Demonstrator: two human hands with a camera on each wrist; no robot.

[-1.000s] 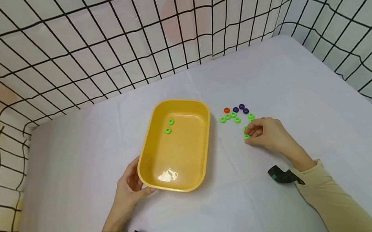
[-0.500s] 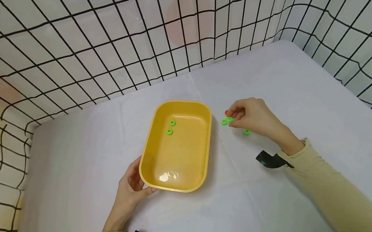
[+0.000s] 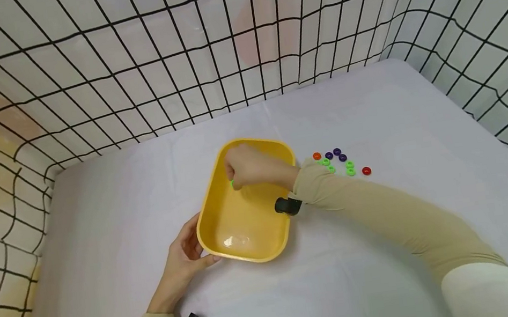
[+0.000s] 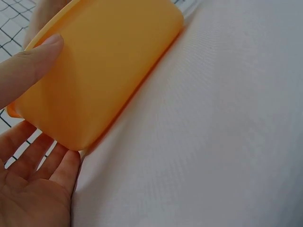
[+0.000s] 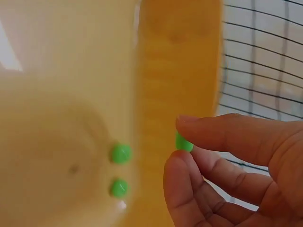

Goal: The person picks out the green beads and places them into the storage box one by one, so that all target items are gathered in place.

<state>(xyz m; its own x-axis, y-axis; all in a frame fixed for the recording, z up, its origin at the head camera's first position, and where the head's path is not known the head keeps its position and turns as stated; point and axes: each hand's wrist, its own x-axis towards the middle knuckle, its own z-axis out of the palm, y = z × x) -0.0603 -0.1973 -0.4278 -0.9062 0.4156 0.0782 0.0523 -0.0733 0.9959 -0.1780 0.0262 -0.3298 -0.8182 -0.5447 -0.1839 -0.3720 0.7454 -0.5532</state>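
White cloth [image 3: 141, 190] is being bordered by black wire mesh [image 3: 255, 26], and a yellow tray [image 3: 244, 225] is being supported on it, its long axis running away from the person and leaning slightly right. At the tray's near left corner, a grip is being taken by the left hand [image 3: 183, 260], the thumb being pressed against the outer wall. Over the tray's far half, the right hand [image 3: 250, 165] is being held, a green bead [image 5: 182, 143] being pinched narrowly between thumb and fingertip. That bead is being held inside the tray's rim, near a side wall, and apart from two loose green beads [image 5: 120, 153] lying on the tray's floor. Its height above the floor cannot be told. Right of the tray, green, purple, orange and red beads [image 3: 366, 171] are being left scattered, the right arm being nearer to them.
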